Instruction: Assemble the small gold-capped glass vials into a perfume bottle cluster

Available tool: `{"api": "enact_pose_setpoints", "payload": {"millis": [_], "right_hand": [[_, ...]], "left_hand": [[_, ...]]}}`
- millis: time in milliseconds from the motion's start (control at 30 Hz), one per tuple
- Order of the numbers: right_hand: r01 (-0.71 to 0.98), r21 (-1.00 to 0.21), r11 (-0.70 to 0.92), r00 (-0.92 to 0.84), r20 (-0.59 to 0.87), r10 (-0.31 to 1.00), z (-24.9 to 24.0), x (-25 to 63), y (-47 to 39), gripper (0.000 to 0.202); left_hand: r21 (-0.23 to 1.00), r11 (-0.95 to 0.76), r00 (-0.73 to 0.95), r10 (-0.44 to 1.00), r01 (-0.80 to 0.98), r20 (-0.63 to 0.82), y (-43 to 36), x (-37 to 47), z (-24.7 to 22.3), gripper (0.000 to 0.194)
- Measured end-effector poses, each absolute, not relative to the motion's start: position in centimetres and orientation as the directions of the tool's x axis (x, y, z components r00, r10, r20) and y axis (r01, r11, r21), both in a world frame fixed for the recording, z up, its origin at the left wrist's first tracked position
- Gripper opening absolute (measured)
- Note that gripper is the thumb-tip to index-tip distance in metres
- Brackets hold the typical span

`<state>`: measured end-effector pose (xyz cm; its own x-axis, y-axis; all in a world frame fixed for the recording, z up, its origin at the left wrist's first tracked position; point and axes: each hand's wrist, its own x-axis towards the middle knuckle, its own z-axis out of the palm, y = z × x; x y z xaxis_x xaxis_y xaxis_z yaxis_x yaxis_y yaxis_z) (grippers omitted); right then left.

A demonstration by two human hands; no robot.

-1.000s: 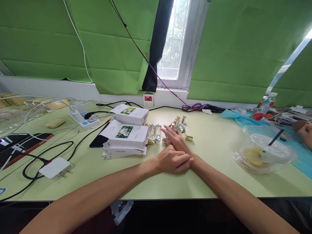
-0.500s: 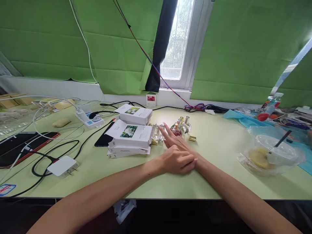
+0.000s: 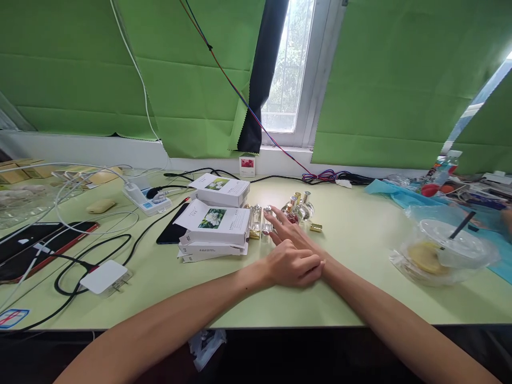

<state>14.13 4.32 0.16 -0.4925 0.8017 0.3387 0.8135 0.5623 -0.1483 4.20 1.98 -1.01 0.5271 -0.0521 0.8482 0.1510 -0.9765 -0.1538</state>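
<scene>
Green curtains (image 3: 204,85) back the tabletop (image 3: 352,234), its boxes (image 3: 234,220) stacked, one gold cap (image 3: 316,228) loose; the right hand (image 3: 290,229), fingers spread, touches a bottle (image 3: 266,226), the left hand (image 3: 294,264) loosely clenched.

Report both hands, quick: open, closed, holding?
Left hand: curled closed, nothing visible in it.
Right hand: fingers at a glass bottle; grip cannot be told.

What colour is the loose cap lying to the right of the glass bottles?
The cap is shiny gold, best seen in the head view.
</scene>
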Motion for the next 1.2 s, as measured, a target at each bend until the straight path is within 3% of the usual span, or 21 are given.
{"api": "enact_pose_setpoints", "payload": {"millis": [267, 667, 1033, 1200], "right_hand": [[0.797, -0.192, 0.572, -0.463, 0.413, 0.784, -0.3, 14.2, 4.3, 0.04], [0.758, -0.145, 0.636, -0.49, 0.518, 0.701, 0.6, 15.4, 3.6, 0.024], [0.66, -0.335, 0.672, -0.374, 0.629, 0.681, 1.1, 16.7, 2.9, 0.03], [0.707, -0.376, 0.599, -0.244, 0.665, 0.705, 1.5, 17.0, 2.8, 0.029]], "left_hand": [[-0.186, -0.967, 0.513, -0.071, 0.176, 0.855, 1.9, 4.4, -1.2, 0.036], [-0.233, -0.963, 0.527, -0.131, 0.132, 0.84, 1.6, 4.5, -1.2, 0.034], [-0.287, -0.95, 0.531, -0.18, 0.125, 0.828, 1.3, 4.4, -0.7, 0.034], [-0.231, -0.953, 0.52, -0.098, 0.197, 0.849, 1.3, 3.9, -0.4, 0.019]]}}
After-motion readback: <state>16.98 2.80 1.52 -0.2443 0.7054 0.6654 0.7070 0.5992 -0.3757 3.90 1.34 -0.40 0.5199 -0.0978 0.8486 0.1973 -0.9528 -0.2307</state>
